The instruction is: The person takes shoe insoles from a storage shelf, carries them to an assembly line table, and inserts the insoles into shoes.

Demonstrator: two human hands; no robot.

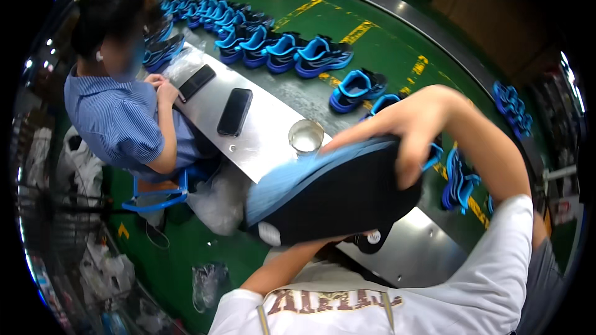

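Blurred by motion, a stack of black and light-blue shoe insoles [335, 198] is raised close in front of me above the metal bench [276, 142]. My right hand [413, 121] grips its far right end from above, with the thumb on the black face and the fingers over the blue edge. My left forearm comes in from below, and my left hand is hidden behind the insoles. Under the stack, by my left wrist, shows a black piece with a round white label [373, 237]. A round metal tin [305, 136] stands on the bench just beyond the stack.
Two dark phones [235, 112] [197, 82] lie on the bench. At the left a co-worker [124, 111] sits by a blue stool [155, 195], hands together. Black-and-blue shoes [282, 53] stand in rows beyond the bench. Plastic bags [217, 201] hang below its left side.
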